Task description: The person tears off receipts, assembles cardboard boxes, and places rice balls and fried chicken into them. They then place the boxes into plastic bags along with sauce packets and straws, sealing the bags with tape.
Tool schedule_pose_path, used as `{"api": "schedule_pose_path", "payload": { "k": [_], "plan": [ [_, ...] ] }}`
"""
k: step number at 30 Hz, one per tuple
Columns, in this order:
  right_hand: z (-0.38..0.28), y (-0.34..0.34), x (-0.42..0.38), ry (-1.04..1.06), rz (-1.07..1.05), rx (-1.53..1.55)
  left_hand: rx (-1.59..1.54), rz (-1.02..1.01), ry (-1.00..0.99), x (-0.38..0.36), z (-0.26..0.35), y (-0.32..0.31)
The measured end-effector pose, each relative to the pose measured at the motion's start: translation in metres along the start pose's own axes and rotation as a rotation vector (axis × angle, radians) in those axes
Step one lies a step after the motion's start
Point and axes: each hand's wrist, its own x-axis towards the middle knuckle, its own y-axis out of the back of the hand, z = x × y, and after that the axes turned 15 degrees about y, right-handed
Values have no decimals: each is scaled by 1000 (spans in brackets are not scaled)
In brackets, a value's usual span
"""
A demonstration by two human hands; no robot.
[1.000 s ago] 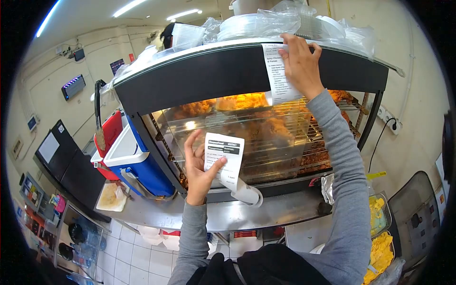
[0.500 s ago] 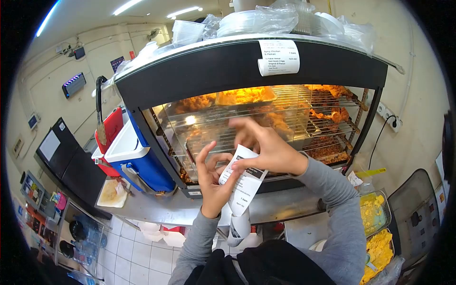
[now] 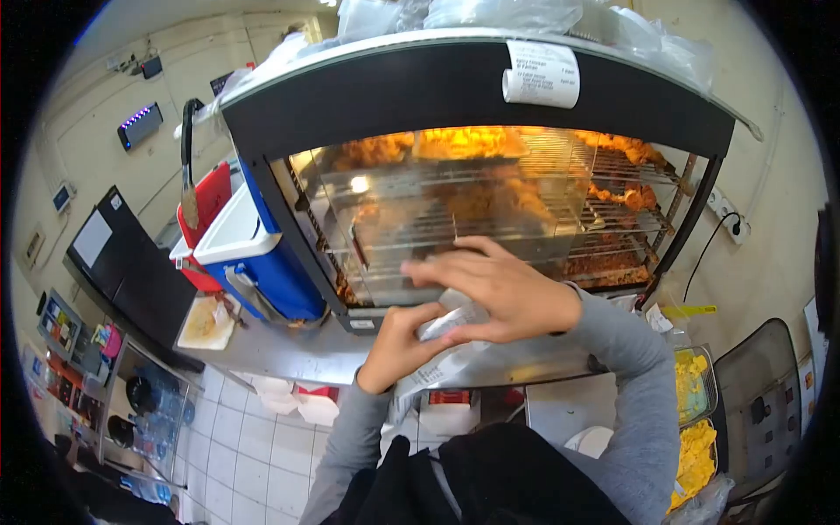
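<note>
A white printed receipt (image 3: 430, 369) is between my two hands, in front of the glass food warmer (image 3: 477, 223). My left hand (image 3: 398, 346) is closed on its left side, thumb and fingers pinching the paper. From the right, my right hand (image 3: 516, 293) holds it with the thumb below and the fingers arched over the top. Motion smears the paper and some fingertips, and the hands hide part of it. The lower end of the paper hangs toward my chest.
Another receipt (image 3: 542, 74) is stuck to the warmer's black top edge. Fried chicken (image 3: 626, 194) lies on its racks. To the left stand a blue cooler (image 3: 280, 289) and tongs (image 3: 189, 166). Yellow food trays (image 3: 696, 459) are at right, above a dark chair (image 3: 761, 394).
My hands have turned and drawn closer together over the receipt, which now shows less of its printed face. The right fingers have come down over it. The camera view has tilted down.
</note>
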Motion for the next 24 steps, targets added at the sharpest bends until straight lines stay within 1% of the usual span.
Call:
{"api": "schedule_pose_path", "payload": {
  "k": [3, 4, 5, 6, 7, 9, 10, 12, 13, 14, 15, 17, 19, 21, 22, 24],
  "plan": [
    [25, -16, -7, -255, -142, 386, 96, 119, 20, -4, 10, 3],
    [31, -16, -9, -218, -56, 340, 8, 93, 66, -7, 6, 7],
    [35, -15, -12, -180, 31, 293, 37, 94, 130, -9, -1, 15],
    [36, -9, -14, -237, 39, 277, -66, 102, 185, -13, -5, 19],
    [35, -8, -13, -231, 18, 271, -170, 109, 236, -15, -8, 22],
    [32, -7, -10, -221, -23, 256, -167, 140, 184, -18, -17, 24],
    [25, -12, -4, -200, 20, 260, -149, 163, 166, -18, -19, 22],
    [19, -27, 3, -120, 8, 210, -134, 186, 98, -18, -15, 17],
    [17, -36, 5, -80, 4, 183, -103, 184, 116, -19, -14, 17],
    [16, -46, 5, -137, 74, 245, -72, 182, 132, -19, -14, 17],
    [17, -46, 6, -125, 72, 223, -39, 179, 147, -21, -14, 18],
    [23, -39, 5, -99, 69, 174, -93, 216, 161, -24, -17, 24],
    [29, -30, 2, -143, 45, 180, -142, 238, 196, -30, -23, 33],
    [33, -30, 1, -188, 8, 230, -119, 225, 175, -32, -20, 36],
    [31, -41, 2, -129, 104, 230, -98, 219, 166, -32, -16, 34],
    [20, -55, 9, -125, 101, 262, -24, 192, 171, -30, -16, 30]
  ]
}}
